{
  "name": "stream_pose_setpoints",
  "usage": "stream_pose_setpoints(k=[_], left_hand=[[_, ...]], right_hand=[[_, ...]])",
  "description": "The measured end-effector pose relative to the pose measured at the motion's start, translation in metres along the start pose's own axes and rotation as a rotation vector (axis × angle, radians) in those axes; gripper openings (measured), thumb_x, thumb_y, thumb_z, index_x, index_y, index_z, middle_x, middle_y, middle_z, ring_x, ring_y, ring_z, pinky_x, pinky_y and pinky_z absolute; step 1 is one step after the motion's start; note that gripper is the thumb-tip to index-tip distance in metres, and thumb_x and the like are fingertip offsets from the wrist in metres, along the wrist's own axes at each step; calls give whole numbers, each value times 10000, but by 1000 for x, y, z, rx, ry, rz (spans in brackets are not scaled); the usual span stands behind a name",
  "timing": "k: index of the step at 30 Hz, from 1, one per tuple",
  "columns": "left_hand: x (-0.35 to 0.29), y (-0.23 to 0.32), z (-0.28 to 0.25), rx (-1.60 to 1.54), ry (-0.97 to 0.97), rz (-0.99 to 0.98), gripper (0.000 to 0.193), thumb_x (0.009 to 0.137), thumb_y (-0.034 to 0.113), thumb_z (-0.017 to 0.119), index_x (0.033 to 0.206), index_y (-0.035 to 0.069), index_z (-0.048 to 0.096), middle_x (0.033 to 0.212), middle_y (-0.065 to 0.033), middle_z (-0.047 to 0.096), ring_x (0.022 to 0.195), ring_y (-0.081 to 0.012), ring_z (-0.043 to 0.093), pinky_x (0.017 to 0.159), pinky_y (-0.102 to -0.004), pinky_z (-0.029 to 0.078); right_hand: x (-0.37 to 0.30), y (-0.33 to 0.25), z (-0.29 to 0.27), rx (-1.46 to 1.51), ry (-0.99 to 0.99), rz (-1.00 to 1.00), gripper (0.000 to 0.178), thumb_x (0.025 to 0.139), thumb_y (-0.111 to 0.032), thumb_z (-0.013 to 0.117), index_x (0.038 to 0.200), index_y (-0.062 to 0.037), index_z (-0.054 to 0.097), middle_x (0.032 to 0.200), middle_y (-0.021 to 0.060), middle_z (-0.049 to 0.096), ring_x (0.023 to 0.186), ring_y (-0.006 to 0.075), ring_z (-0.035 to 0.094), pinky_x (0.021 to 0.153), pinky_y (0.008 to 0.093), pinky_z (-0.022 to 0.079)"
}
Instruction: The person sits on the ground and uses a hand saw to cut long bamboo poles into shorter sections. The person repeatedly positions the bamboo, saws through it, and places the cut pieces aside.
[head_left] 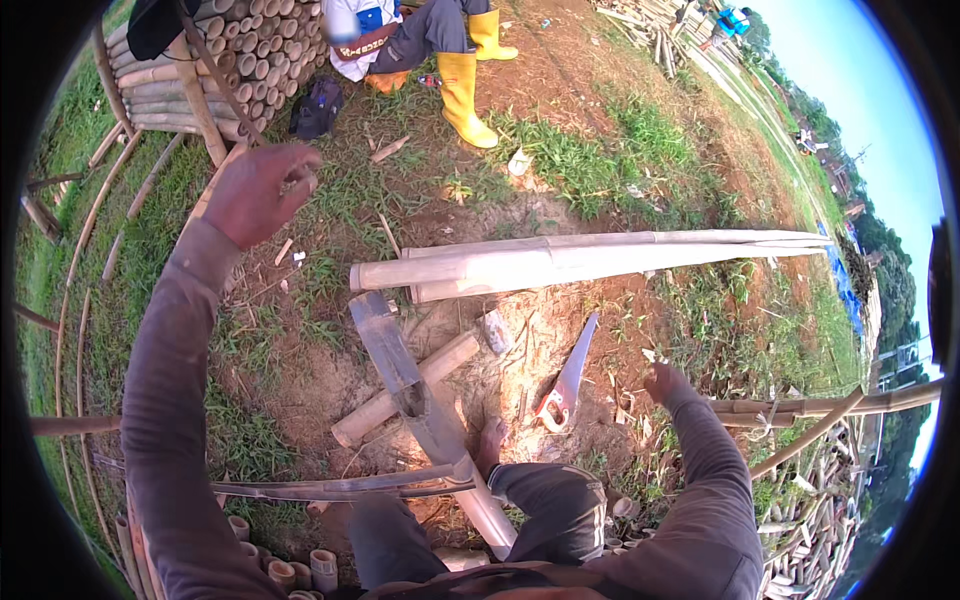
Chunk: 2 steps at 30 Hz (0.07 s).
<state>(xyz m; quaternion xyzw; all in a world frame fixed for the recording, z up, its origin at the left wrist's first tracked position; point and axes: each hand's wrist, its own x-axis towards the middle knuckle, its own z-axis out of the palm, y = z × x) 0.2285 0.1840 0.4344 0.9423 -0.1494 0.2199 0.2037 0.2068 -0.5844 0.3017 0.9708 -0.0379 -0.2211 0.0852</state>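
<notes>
My left hand [265,192] is raised at the left, its fingers curled in; whether anything is in them is hidden. Farther right, my right hand [667,383] is closed over the ground, with a small pale bit at its fingertips that I cannot make out. Between the hands lies a handsaw [570,378] with an orange handle, touched by neither. A bamboo length [385,345] with a dark, cut-open upper part slopes down between my legs. It crosses a short bamboo piece [360,421] on the ground. Long pale bamboo poles [560,264] lie beyond.
A bamboo stack [255,62] stands far left near a seated person in yellow boots [461,98]. A split bamboo strip [335,488] crosses before my left leg. Cut bamboo tubes [323,568] stand at lower left. Bamboo rails [830,405] and scraps [812,525] lie right.
</notes>
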Motion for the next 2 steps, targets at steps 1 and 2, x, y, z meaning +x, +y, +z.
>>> stream_pose_setpoints(k=[1,2], left_hand=[[-16,4,-5,70,-82,14,249,918,184,745,1150,102,703,1005,-145,748,899,-359,740,791,-467,587],[-21,16,4,94,-179,54,255,911,176,737,1155,107,709,1031,-139,742,907,-356,734,794,-488,585]], right_hand=[[-55,3,27,139,-180,-26,509,969,-417,650,1339,-70,693,1347,234,704,1268,406,663,1101,458,523],[-121,28,82,131,-410,47,544,969,-504,648,1284,-65,715,1327,233,714,1240,388,680,1087,447,526]])
